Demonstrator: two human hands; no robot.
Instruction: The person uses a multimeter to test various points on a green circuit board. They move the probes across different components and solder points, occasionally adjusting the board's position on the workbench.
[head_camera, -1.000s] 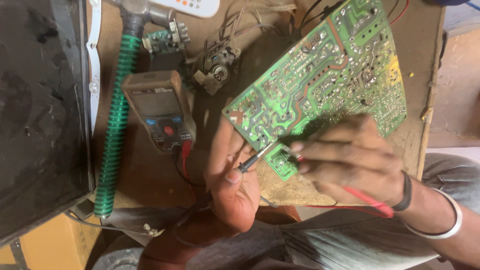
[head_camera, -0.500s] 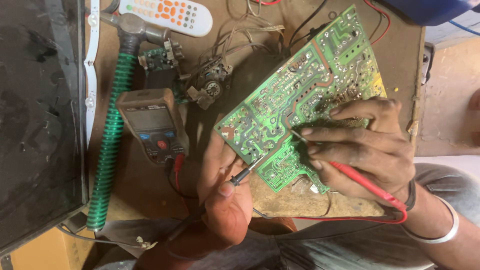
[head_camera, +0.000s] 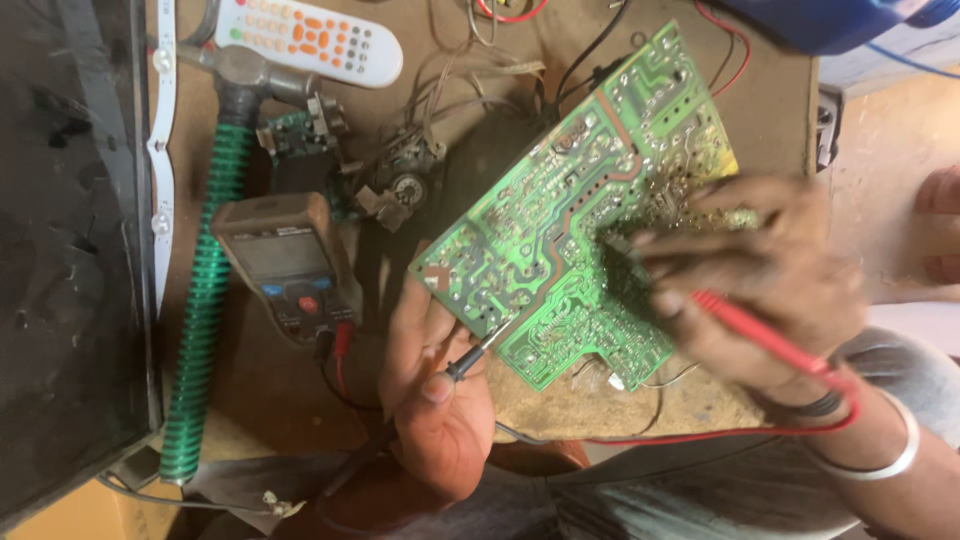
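Observation:
A green circuit board (head_camera: 560, 230) lies solder side up on the brown work surface (head_camera: 280, 400). My left hand (head_camera: 435, 400) pinches a black meter probe (head_camera: 470, 362) with its tip on the board's lower left part. Further right, my right hand (head_camera: 760, 270) holds a red meter probe (head_camera: 760, 335) and presses its tip on the middle of the board. That hand is blurred. The red lead (head_camera: 720, 433) curves back below the board. A brown multimeter (head_camera: 285, 265) lies left of the board.
A green ribbed hose (head_camera: 205, 310) with a grey fitting runs down the left, beside a dark screen panel (head_camera: 70, 240). A white remote (head_camera: 305, 40) lies at the top. Small electronic parts and loose wires (head_camera: 400, 180) sit between the meter and board. A blue object (head_camera: 830, 20) is top right.
The view has shifted, so the board sits higher and further right. My right hand has moved its red probe up toward the board's middle. The left hand keeps the black probe on the lower left.

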